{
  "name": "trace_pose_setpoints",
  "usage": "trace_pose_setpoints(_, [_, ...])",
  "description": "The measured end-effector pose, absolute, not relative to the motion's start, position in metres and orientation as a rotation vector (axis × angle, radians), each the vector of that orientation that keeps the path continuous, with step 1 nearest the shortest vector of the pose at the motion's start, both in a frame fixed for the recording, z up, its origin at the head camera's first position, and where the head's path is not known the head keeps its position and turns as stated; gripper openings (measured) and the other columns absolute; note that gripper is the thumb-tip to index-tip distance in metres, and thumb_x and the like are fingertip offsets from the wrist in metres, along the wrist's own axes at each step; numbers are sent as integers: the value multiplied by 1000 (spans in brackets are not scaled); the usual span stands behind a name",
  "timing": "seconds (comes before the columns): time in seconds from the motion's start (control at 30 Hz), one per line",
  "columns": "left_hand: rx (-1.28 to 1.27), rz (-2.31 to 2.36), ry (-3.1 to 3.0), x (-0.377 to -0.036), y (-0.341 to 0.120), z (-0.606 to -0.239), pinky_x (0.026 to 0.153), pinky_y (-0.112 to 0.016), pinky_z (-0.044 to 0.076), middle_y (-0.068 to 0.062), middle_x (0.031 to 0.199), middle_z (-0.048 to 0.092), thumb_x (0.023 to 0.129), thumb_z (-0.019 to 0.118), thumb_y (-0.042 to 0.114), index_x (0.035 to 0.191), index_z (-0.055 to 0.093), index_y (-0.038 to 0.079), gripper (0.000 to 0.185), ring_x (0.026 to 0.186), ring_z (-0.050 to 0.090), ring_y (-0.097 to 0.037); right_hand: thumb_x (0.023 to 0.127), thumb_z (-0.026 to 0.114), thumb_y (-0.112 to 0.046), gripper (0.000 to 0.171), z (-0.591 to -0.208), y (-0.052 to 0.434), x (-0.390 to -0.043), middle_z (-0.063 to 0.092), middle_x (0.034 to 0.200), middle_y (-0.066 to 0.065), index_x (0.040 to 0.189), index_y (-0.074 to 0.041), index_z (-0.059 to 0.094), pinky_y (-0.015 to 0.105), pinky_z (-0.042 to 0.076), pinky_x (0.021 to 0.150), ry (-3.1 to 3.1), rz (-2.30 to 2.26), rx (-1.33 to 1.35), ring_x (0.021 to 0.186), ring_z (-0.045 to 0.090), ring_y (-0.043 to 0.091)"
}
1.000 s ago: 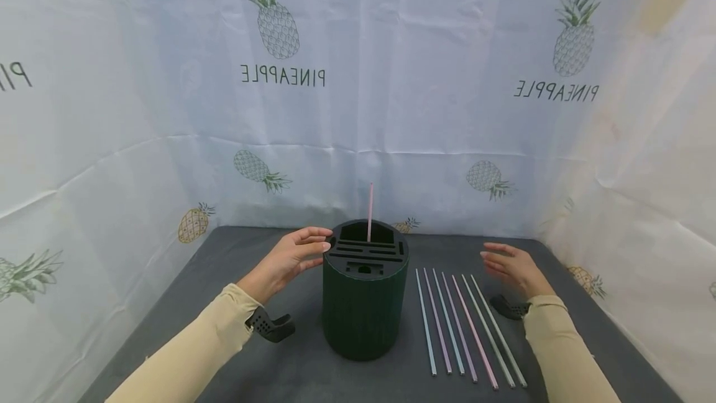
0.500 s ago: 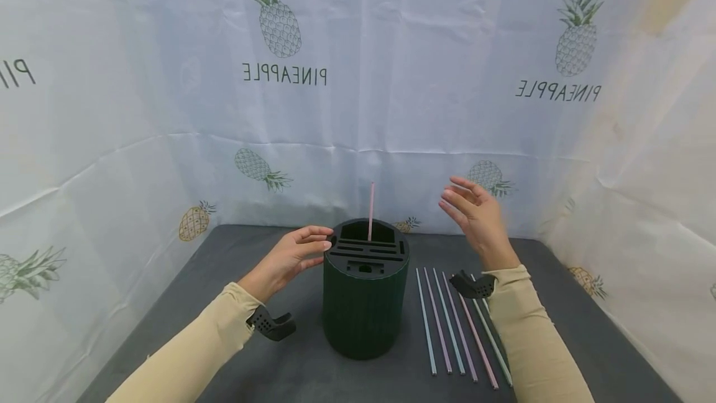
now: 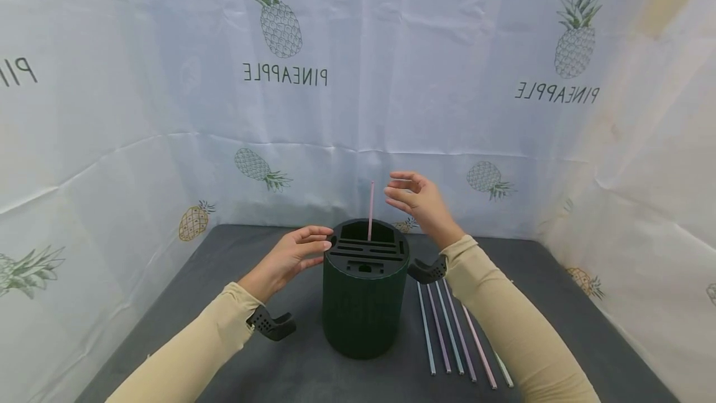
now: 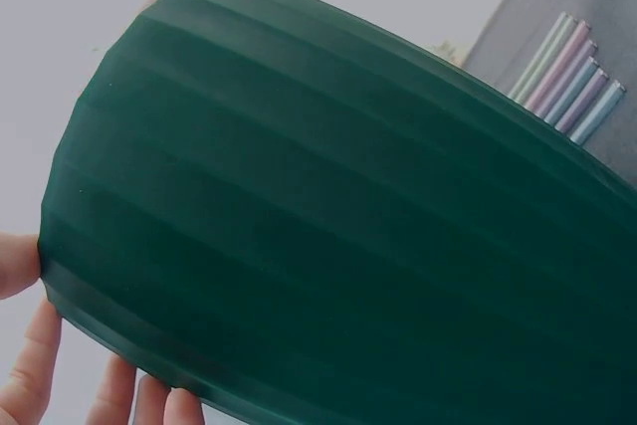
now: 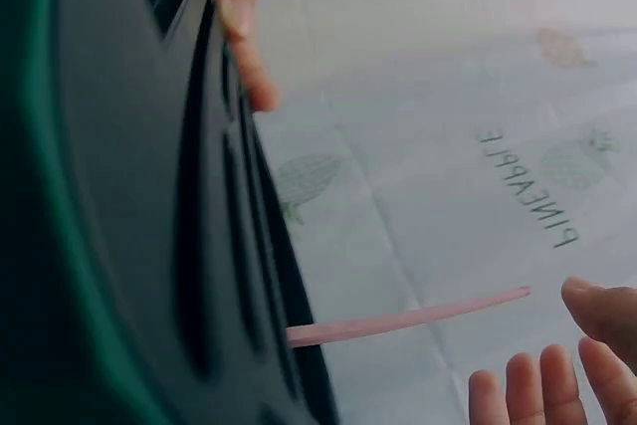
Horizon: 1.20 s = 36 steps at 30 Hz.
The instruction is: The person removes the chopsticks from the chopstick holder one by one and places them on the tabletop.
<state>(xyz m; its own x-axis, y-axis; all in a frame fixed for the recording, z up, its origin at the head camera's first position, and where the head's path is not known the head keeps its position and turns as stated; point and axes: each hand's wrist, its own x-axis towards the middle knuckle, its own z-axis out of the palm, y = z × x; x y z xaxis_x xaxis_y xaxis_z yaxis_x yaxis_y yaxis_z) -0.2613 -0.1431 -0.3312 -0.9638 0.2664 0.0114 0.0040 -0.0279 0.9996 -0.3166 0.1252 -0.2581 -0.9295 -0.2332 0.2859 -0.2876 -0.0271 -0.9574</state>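
A dark green ribbed cylinder holder (image 3: 363, 303) with slots in its top stands in the middle of the grey table. One pink straw (image 3: 370, 210) stands upright in a rear slot. My left hand (image 3: 291, 257) rests against the holder's upper left rim, fingers relaxed; its fingertips (image 4: 40, 365) touch the holder's ribbed wall (image 4: 328, 216). My right hand (image 3: 416, 201) hovers in the air just right of the straw's top, fingers loosely spread, holding nothing. In the right wrist view the pink straw (image 5: 408, 318) sticks out of the holder (image 5: 119, 206), with my right fingertips (image 5: 557, 375) near its tip.
Several pastel straws (image 3: 450, 328) lie side by side on the table (image 3: 168, 303) right of the holder, partly under my right forearm; they also show as straws (image 4: 567, 77) in the left wrist view. White pineapple-print sheets (image 3: 358, 79) wall in the back and sides.
My right hand has risen from beside the lying straws and swung left, now hovering near the top of the upright pink straw. My left hand has stayed on the holder's rim.
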Motion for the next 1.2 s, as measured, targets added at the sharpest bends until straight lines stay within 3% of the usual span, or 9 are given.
trace_pose_setpoints(0.27, [300,2103,2054,-262,-144,-331,108,-48,42,-13,137,46,93,65,15,131,54,6,41,126,47,-26,93,63,-3,45,-262,116,-329,50,134,21,135,3,50,39,52,97,-2371,2113,592,119,57,30])
trace_pose_setpoints(0.6, [316,2085,2064,-261,-144,-330,109,-49,39,-14,141,43,93,64,15,134,52,5,44,132,42,-30,92,63,-2,40,-258,110,-330,52,135,23,131,1,54,35,55,93,-2596,2068,607,120,57,32])
trace_pose_setpoints(0.8, [310,2077,2075,-261,-144,-332,109,-49,40,-15,140,44,93,64,16,134,52,5,44,131,43,-30,93,60,1,34,-261,110,-328,51,134,27,125,8,52,37,55,92,-2585,2088,649,113,61,31])
trace_pose_setpoints(0.97, [314,2076,2076,-260,-144,-333,109,-48,40,-14,140,44,93,64,16,134,52,5,44,130,44,-29,92,63,0,24,-260,113,-325,60,120,16,115,5,57,38,57,90,-2506,2122,652,97,66,19])
trace_pose_setpoints(1.2, [337,2078,2066,-260,-145,-332,110,-49,39,-15,141,43,94,64,17,136,50,5,46,131,43,-29,93,61,-1,21,-233,133,-314,61,112,9,115,-2,60,38,57,89,-2157,2223,737,103,65,24])
